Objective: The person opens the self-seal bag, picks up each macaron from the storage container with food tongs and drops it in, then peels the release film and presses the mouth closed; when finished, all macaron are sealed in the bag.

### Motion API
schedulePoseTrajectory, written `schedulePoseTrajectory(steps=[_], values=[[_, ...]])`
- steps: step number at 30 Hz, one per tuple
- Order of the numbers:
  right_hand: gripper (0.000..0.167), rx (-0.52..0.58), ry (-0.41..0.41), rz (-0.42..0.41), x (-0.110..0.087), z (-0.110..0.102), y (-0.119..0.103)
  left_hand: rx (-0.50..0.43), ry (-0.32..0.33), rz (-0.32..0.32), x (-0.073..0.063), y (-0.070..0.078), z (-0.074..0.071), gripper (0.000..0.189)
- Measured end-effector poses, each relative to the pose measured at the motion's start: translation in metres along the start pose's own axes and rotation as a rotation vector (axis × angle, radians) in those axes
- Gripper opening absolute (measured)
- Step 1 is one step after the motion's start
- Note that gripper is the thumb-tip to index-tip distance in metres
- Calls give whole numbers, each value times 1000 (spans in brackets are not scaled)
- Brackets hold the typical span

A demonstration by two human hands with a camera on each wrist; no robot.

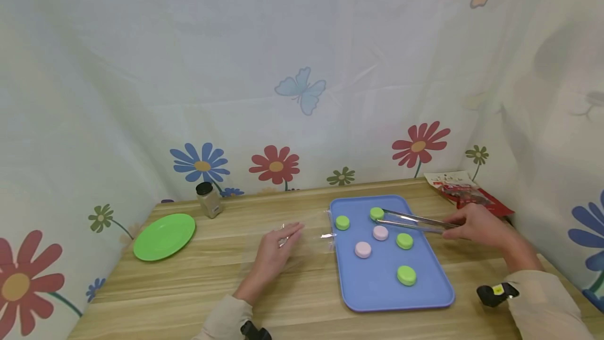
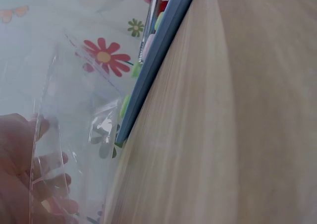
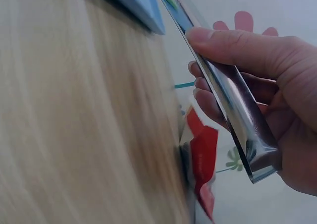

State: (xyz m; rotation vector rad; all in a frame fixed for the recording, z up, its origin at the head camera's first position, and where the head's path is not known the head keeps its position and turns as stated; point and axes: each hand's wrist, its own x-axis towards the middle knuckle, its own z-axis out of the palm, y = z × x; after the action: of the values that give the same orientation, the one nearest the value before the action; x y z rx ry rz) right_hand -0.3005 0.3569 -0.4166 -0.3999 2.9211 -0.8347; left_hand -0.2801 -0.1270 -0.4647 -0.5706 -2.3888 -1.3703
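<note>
My right hand (image 1: pixel 481 230) grips metal tongs (image 3: pixel 235 100) between thumb and fingers. The tongs reach left over a blue tray (image 1: pixel 377 287), their tips at either side of a green macaron (image 1: pixel 376 213) near the tray's far edge. Several other green macarons and two pale pink ones, one of them a pink macaron (image 1: pixel 363 250), lie spread on the tray. To the left of the tray, my left hand (image 1: pixel 276 253) holds a clear plastic bag (image 2: pixel 94 115), its fingers showing through the film. The bag's mouth faces the tray's left edge.
At the left of the wooden table (image 1: pixel 165 287) lies a green plate (image 1: pixel 164 237). A black-capped jar (image 1: pixel 209 201) stands behind it, near the back edge. A red and white packet (image 1: pixel 464 190) rests at the back right, beyond my right hand. A flower-printed curtain (image 1: pixel 226 67) encloses the table.
</note>
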Motion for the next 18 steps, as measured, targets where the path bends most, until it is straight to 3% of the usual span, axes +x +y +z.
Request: schedulePoseTrajectory(steps=[4,9,13,18], values=[[41,35,21,-51,-1,-3,-15,7,-5,-2,0,1,0,26],[39,57,33,-198,-4,-3,-51,17,-13,28,0,2,0,26],[37,23,-4,-299,-1,6,-81,12,-19,29,-1,3,0,26],[29,-26,-71,-360,8,23,-107,32,-27,31,-2,3,1,28]])
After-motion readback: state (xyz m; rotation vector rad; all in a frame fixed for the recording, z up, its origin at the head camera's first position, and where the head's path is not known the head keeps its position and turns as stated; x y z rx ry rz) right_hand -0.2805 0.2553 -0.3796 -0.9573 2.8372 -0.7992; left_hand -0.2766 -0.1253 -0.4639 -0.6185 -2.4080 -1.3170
